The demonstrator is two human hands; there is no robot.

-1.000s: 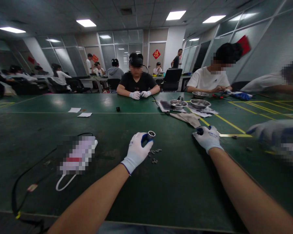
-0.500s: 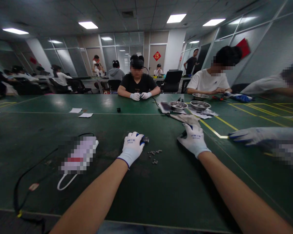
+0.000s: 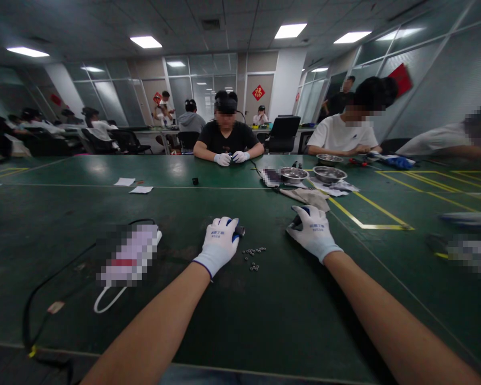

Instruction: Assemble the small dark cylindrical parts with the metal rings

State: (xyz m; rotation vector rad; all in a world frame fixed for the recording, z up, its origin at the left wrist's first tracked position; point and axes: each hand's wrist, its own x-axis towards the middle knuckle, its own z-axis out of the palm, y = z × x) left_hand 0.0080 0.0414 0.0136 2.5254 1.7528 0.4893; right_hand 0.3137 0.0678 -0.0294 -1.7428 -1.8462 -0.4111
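Note:
My left hand, in a white and blue work glove, rests on the table with its fingers wrapped round a dark cylinder. Only the cylinder's round end shows past the fingers. My right hand, gloved alike, lies farther right and curls round a dark object; the hand covers most of it, so its kind cannot be made out. Between my hands and slightly nearer to me lie several small metal nuts or rings in loose groups.
A pouch-like blurred item with a white loop lies left, beside a black cable. Ahead to the right are metal bowls and a grey cloth. A co-worker's gloved hand reaches in at the right edge. Another person sits opposite.
My right hand has shifted slightly left with the dark object. My left hand has barely moved. The co-worker's gloved hand has drawn back toward the right edge.

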